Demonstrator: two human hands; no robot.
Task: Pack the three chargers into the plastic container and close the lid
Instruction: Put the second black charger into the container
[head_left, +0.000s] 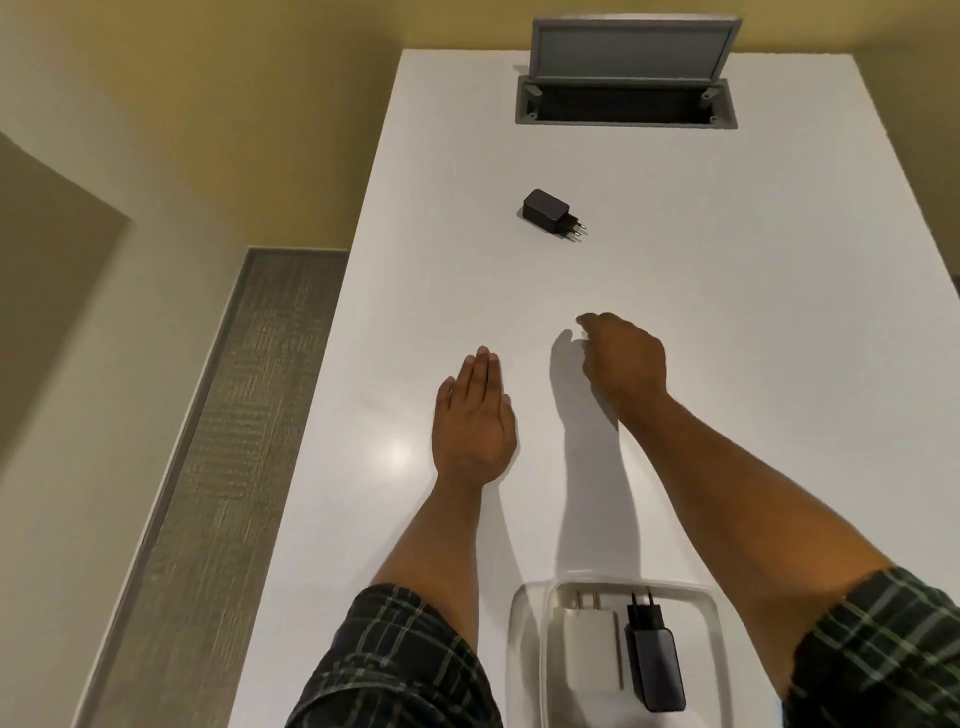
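Head view: white charger and dark charger lie in the plastic container; the third black charger sits far off on the surface. Right hand, grip loosely curled and empty, should reach for it; left hand rests flat.

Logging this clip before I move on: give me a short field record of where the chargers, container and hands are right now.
container: clear plastic container at the near table edge, no lid on it
in container: white charger and black charger, side by side, prongs pointing away from the person
still out: third charger, black, lying alone on the table
left hand: left hand flat on the table, empty
right hand: right hand raised over the table, fingers curled, holding nothing
packed: two of three
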